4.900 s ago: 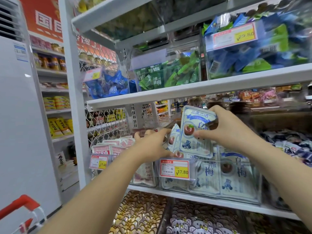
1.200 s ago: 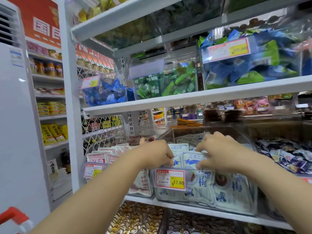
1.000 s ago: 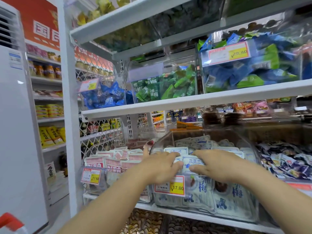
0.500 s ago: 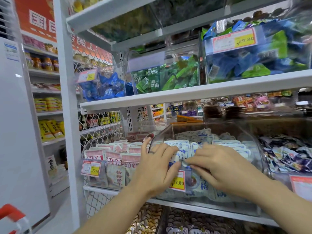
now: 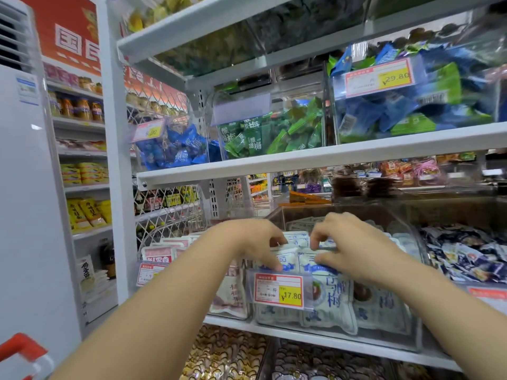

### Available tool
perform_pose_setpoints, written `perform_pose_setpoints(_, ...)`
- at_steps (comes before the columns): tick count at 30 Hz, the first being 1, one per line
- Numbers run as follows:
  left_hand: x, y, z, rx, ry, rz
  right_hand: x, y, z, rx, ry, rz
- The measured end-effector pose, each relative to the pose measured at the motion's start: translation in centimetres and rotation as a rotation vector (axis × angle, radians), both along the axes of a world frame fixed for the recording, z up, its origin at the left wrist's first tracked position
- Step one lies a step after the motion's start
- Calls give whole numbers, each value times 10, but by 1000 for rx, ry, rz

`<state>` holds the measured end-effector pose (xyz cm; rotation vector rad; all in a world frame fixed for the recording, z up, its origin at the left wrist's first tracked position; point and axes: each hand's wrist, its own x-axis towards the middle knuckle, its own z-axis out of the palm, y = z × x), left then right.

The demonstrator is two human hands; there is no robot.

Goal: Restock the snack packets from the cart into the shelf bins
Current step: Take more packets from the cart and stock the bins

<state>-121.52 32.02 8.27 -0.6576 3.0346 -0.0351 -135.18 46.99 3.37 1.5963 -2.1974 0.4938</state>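
Observation:
A clear shelf bin [image 5: 411, 319] with a yellow 17.80 price tag [image 5: 278, 290] holds white and blue snack packets [image 5: 326, 303] standing in rows. My left hand [image 5: 247, 242] reaches over the bin's front edge, fingers curled down onto the tops of the front packets. Just to its right, my right hand [image 5: 354, 242] also has curled fingers that pinch the top edge of a packet. Both hands touch the packets inside the bin. The cart's red handle [image 5: 22, 349] shows at the lower left corner.
To the left stands a bin of pink packets [image 5: 159, 255], and to the right a bin of dark wrapped sweets [image 5: 466, 259]. The shelf above [image 5: 301, 160] carries bins of blue and green packets. A white cabinet [image 5: 27, 215] stands at the far left.
The raised packet seen earlier now stands down in the bin. Both hands have shifted along the tops of the front packets, their fingers more curled. The view has tilted slightly.

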Motion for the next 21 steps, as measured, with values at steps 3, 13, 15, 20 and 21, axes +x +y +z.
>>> perform_pose_setpoints(3,-19,6,4,-132,-139,59,-1,3,-1,59,-33,-48)
perform_pose_setpoints(13,-43,5,-10,-305,-297,107,-12,7,-3,144,-61,-150)
perform_pose_setpoints(15,-38,-5,-16,-235,-186,94,-10,9,-3,117,-69,-142)
perform_pose_setpoints(20,-32,-8,-27,-315,-91,37,-9,6,-2,106,-21,-151)
perform_pose_setpoints(21,-32,-7,-27,-340,-104,40,-9,5,-2,114,-5,-168)
